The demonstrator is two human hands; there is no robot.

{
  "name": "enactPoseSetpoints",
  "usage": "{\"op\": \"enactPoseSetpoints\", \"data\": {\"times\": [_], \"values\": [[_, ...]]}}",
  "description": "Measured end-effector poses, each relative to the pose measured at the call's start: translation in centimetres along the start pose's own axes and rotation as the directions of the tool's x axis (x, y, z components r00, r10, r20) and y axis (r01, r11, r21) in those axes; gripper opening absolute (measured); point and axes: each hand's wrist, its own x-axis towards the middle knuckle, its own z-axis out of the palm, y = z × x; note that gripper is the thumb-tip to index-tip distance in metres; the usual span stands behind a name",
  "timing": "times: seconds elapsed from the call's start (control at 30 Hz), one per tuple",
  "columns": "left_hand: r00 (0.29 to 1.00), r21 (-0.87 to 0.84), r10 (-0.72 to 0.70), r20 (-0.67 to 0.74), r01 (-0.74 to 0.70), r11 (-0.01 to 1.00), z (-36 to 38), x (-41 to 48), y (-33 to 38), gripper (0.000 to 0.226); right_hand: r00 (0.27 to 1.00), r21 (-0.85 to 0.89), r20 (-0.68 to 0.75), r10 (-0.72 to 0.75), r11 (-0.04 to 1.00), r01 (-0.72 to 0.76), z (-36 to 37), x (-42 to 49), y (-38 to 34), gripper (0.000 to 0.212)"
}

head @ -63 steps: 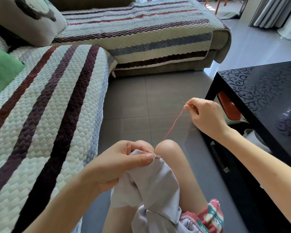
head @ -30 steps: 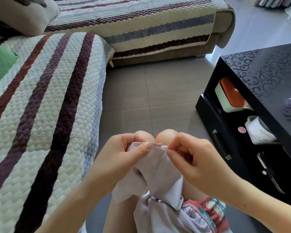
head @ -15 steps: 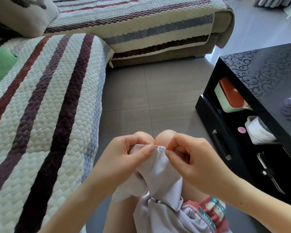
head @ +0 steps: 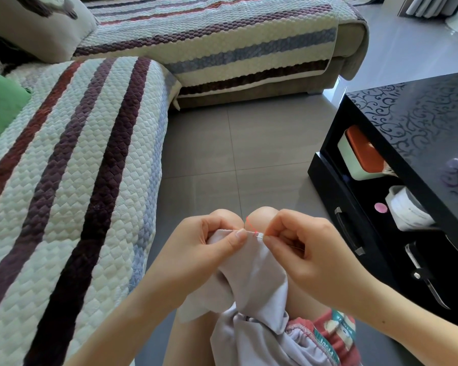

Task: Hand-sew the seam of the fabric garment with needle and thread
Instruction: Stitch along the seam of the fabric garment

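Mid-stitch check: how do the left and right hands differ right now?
The left hand pinches the garment at its top edge, while the right hand pinches the needle, not the cloth. The left hand's thumb lies flat along the edge, whereas the right hand's fingers curl tightly toward the palm. Both hands are level above the knees and meet at the seam, where the red thread loops up.

Brightness: bright daylight, evenly exposed.
Source: upper right, where the grey tiled floor [head: 421, 40] washes out pale.
Glare: soft sheen on the top of the glossy black scroll-patterned desk [head: 407, 122].
Shadows: soft, darkest inside the desk's open shelf [head: 376, 233].
Distortion: wide-angle bowing of the striped quilted sofa cover [head: 64, 180] at the edges.
Focus: sharp at centre; thin red thread [head: 248, 222] barely resolved.
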Motion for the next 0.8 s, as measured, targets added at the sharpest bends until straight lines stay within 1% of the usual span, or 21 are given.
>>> {"op": "enactPoseSetpoints", "data": {"times": [0.1,0.17,0.23,0.33,0.43,0.53,0.63,0.7,0.73,0.8], "values": [[0.999,-0.060,-0.037,0.031,0.038,0.997,-0.2,0.1,-0.1,0.016,0.999,0.090,0.016,0.033,0.995,-0.034,-0.2,-0.1,-0.2,0.021],[0.995,-0.110,-0.058,0.079,0.067,0.992,-0.4,0.2,-0.2,0.019,0.997,0.171,0.040,0.067,0.983,-0.073,-0.3,0.0,-0.2,0.018],[0.987,-0.185,-0.092,0.130,0.115,0.976,-0.6,0.2,-0.2,0.016,0.993,0.246,0.070,0.092,0.963,-0.107,-0.4,0.0,-0.2,0.015],[0.969,-0.302,-0.132,0.208,0.192,0.934,-1.0,0.2,-0.3,0.015,0.986,0.372,0.117,0.118,0.916,-0.154,-0.5,0.0,-0.1,0.011],[0.952,-0.359,-0.135,0.273,0.231,0.904,-1.1,0.2,-0.4,0.015,0.977,0.480,0.170,0.129,0.855,-0.197,-0.6,0.2,0.2,0.010],[0.950,-0.391,-0.143,0.276,0.247,0.887,-0.9,0.5,-0.6,0.014,0.975,0.531,0.197,0.104,0.825,-0.195,-0.3,0.5,0.4,0.012],[0.956,-0.395,-0.138,0.257,0.235,0.888,-0.5,0.8,-0.9,0.012,0.977,0.584,0.203,0.058,0.794,-0.169,0.3,0.9,0.5,0.015],[0.962,-0.404,-0.140,0.235,0.228,0.886,-0.6,1.0,-1.0,0.012,0.975,0.604,0.212,0.071,0.774,-0.188,0.3,0.8,0.8,0.019],[0.964,-0.410,-0.142,0.226,0.226,0.884,-0.6,1.0,-1.1,0.013,0.972,0.600,0.216,0.088,0.774,-0.203,0.1,0.7,1.0,0.018],[0.966,-0.407,-0.146,0.214,0.224,0.886,-0.7,1.0,-1.3,0.018,0.974,0.552,0.192,0.120,0.808,-0.208,-0.3,0.3,1.5,0.007]]}}
